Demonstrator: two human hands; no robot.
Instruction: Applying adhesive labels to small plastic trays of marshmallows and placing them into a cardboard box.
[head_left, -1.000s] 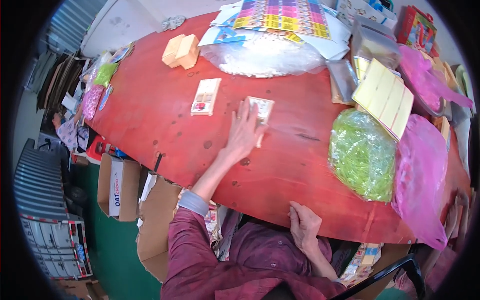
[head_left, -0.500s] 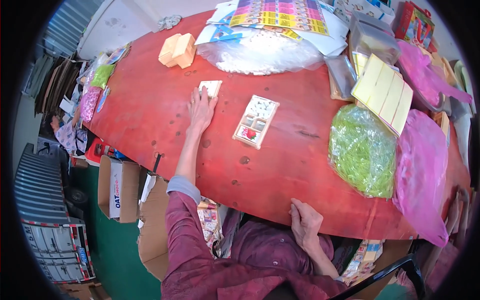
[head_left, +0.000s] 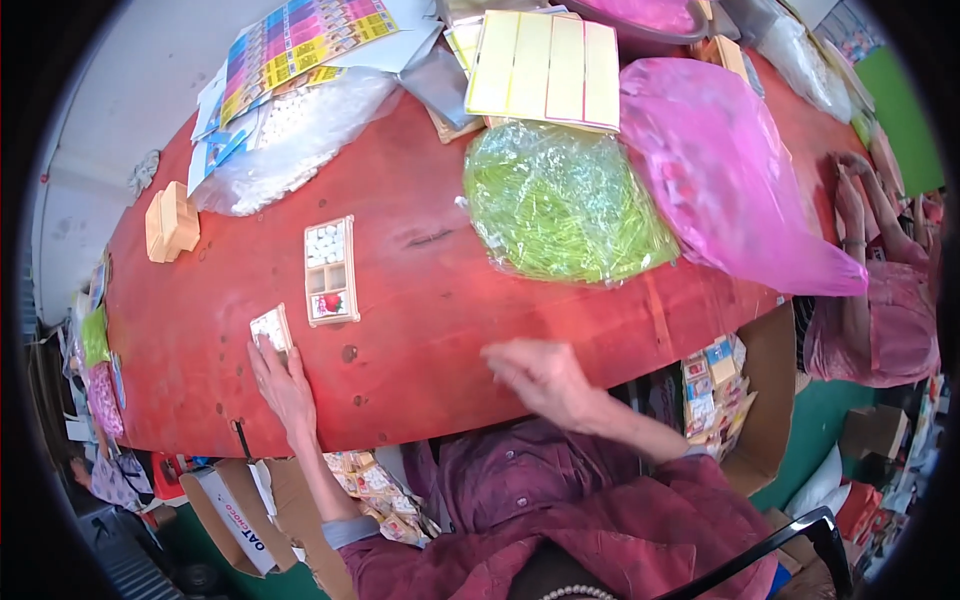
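Observation:
My left hand point(head_left: 285, 390) lies on the table with its fingers stretched out, the tips touching a small pale tray point(head_left: 271, 325) that they partly cover. A longer beige compartment tray point(head_left: 331, 270) rests just beyond it, apart from both hands. White pieces point(head_left: 327, 245) fill its far section, two small bare compartments sit in the middle, and a red strawberry picture shows at the near end. My right hand point(head_left: 545, 380) hovers over the table's near edge, pointing left. Motion smears its fingers, and I can make out nothing in them.
Clear bags of green shredded filler point(head_left: 565, 205) and white pieces point(head_left: 290, 140), a pink bag point(head_left: 725, 160) and stacked wooden boxes point(head_left: 171, 222) stand on the red table point(head_left: 420, 330). Cartons of packets point(head_left: 715, 390) sit below its near edge. Another person's hands point(head_left: 850, 195) are at the far right.
The view has swung to the right, so the table's things sit further left. My right hand has lifted from the near edge and reaches out leftward. My left hand stays at the small tray.

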